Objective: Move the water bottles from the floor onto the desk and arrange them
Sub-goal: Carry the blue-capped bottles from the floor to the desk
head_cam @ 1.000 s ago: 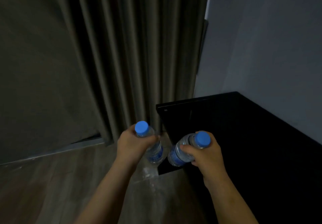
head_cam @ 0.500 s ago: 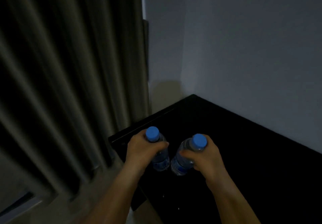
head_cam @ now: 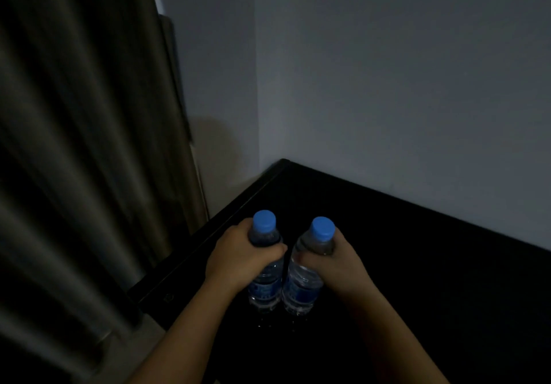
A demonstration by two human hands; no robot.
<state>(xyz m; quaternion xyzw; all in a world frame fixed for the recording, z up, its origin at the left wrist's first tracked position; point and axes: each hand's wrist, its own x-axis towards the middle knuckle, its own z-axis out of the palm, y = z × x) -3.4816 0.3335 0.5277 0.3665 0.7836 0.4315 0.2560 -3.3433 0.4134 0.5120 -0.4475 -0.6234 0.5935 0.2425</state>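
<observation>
surroundings: curtain [head_cam: 74, 145] hangs left of the desk [head_cam: 417, 264], near its left edge; wall [head_cam: 387, 85] behind and to the right, meeting the desk's back edge; strip of floor [head_cam: 143, 342] bottom left, between curtain and desk.
in the way: both hands cover the bottles' shoulders; forearms cross the desk's near part.
bottles: left bottle [head_cam: 265, 288] and right bottle [head_cam: 302, 288], upright, just beside each other over the desk's left end; bases at the desk top, actual contact too dark to tell.
materials: bottles clear ribbed plastic, blue labels, round blue caps; desk glossy black, flat, faint glints under the bottles; curtain thick, vertical folds, dull brown-grey; wall plain, matte, pale.
left hand [head_cam: 244, 259]: fingers wrapped tight round left bottle just under the cap, thumb across the front.
right hand [head_cam: 331, 267]: fingers curled round right bottle's shoulder, thumb on its inner side, cap poking out above.
</observation>
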